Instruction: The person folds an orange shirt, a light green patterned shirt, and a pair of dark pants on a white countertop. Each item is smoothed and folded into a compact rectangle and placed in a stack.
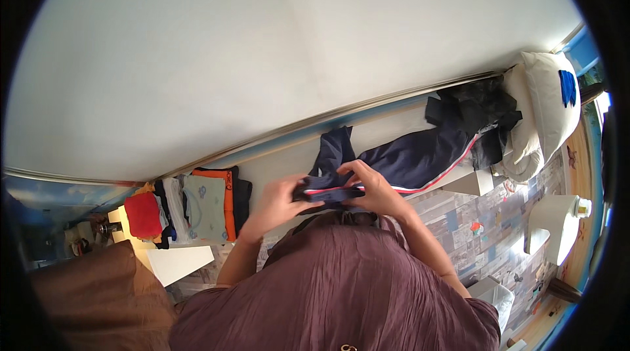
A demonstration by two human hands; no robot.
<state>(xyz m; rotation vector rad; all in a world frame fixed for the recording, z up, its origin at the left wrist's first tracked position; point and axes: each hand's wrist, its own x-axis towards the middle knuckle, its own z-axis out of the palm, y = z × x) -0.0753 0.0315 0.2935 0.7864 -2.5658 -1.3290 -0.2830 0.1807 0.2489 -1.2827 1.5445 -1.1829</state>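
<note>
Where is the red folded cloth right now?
Head view, far left: the red folded cloth lies on the stack of folded clothes, left of the left hand.

Single head view, steeply downward, close over hands and bed.

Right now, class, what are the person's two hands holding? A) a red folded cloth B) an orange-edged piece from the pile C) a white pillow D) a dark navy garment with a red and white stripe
D: both the left hand and the right hand have their grip on the navy striped garment, folded small between them.
</note>
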